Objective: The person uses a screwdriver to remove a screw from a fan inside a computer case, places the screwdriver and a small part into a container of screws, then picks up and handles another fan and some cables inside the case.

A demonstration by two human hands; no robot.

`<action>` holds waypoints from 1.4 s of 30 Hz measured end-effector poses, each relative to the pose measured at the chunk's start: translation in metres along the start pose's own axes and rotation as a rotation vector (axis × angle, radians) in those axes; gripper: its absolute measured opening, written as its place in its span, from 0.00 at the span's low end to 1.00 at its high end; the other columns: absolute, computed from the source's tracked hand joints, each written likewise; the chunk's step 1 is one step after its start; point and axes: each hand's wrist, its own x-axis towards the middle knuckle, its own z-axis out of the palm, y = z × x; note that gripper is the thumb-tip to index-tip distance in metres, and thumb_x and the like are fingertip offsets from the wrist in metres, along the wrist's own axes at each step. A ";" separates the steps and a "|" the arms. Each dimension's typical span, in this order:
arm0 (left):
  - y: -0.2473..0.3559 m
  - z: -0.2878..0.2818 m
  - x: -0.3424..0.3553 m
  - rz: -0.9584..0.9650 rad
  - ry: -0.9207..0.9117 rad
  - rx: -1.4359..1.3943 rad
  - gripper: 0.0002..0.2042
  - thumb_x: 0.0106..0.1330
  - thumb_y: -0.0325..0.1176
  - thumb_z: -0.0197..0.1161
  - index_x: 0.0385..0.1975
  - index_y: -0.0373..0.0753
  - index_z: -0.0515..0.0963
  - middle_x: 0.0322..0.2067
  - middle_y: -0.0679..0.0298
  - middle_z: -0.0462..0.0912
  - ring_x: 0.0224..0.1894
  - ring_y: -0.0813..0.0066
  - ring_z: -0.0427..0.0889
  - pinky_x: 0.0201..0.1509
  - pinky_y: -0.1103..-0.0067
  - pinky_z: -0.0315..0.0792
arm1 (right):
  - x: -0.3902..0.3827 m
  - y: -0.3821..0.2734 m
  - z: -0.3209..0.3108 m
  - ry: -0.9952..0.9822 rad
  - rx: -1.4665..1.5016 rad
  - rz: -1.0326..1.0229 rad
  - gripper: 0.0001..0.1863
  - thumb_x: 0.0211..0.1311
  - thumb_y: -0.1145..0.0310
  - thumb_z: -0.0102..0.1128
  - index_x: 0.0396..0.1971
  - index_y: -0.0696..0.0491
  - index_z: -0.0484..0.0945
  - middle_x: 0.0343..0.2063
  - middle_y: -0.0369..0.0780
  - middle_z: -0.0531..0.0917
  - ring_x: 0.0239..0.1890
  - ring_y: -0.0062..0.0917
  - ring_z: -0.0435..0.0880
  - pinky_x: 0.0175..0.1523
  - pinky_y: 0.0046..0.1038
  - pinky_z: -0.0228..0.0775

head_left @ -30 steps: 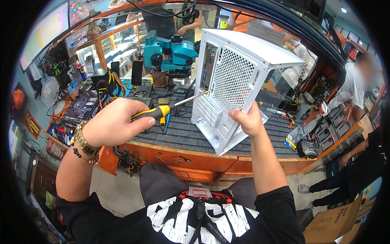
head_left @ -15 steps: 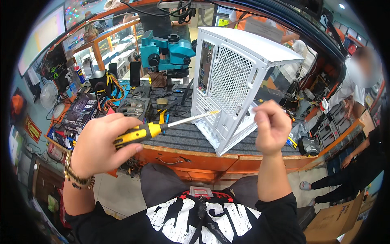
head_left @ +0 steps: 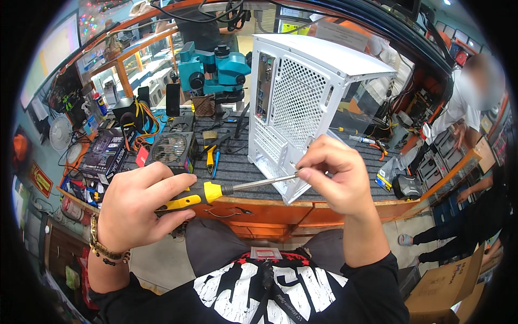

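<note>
My left hand (head_left: pixel 141 202) is wrapped around the handle of a yellow and black screwdriver (head_left: pixel 211 192), its shaft pointing right. The fingers of my right hand (head_left: pixel 342 178) are pinched together at the screwdriver's tip. Whatever small piece they hold there is too small to make out. Just beyond both hands, a white computer case (head_left: pixel 300 94) stands upright on the bench, its perforated back panel toward me. My right hand hides part of the case's lower corner, and the screwdriver tip is in front of the case.
On the ribbed grey bench mat (head_left: pixel 232 168) are a power supply (head_left: pixel 171 147), yellow-black pliers (head_left: pixel 211 157), a brush (head_left: pixel 209 135) and a motherboard box (head_left: pixel 105 154). A teal microscope (head_left: pixel 218 73) stands behind. Wire cutters (head_left: pixel 382 150) lie right; another person (head_left: pixel 465 105) stands beyond.
My right hand has come left and down to meet the screwdriver's tip. The screwdriver has shifted slightly right and down, away from the case's back panel. The view has shifted a little.
</note>
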 end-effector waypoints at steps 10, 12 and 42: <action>-0.003 -0.006 -0.009 -0.050 0.028 0.025 0.27 0.48 0.34 0.85 0.51 0.37 0.87 0.36 0.58 0.86 0.30 0.60 0.86 0.33 0.70 0.78 | -0.009 0.005 -0.014 0.067 -0.058 0.105 0.03 0.68 0.80 0.72 0.39 0.61 0.87 0.31 0.37 0.87 0.30 0.17 0.86 0.35 0.22 0.77; -0.003 -0.006 -0.009 -0.041 0.027 0.028 0.27 0.48 0.34 0.85 0.51 0.37 0.87 0.36 0.58 0.86 0.30 0.60 0.86 0.33 0.70 0.78 | -0.008 0.004 -0.014 0.015 -0.146 -0.003 0.06 0.64 0.81 0.75 0.39 0.59 0.88 0.31 0.39 0.88 0.28 0.22 0.87 0.35 0.24 0.77; -0.003 -0.011 0.002 0.048 0.013 0.045 0.31 0.42 0.36 0.87 0.52 0.41 0.88 0.34 0.61 0.85 0.29 0.62 0.84 0.31 0.69 0.76 | 0.006 -0.024 -0.040 -0.320 -0.351 -0.123 0.06 0.65 0.77 0.72 0.39 0.57 0.84 0.33 0.43 0.85 0.36 0.43 0.87 0.41 0.39 0.78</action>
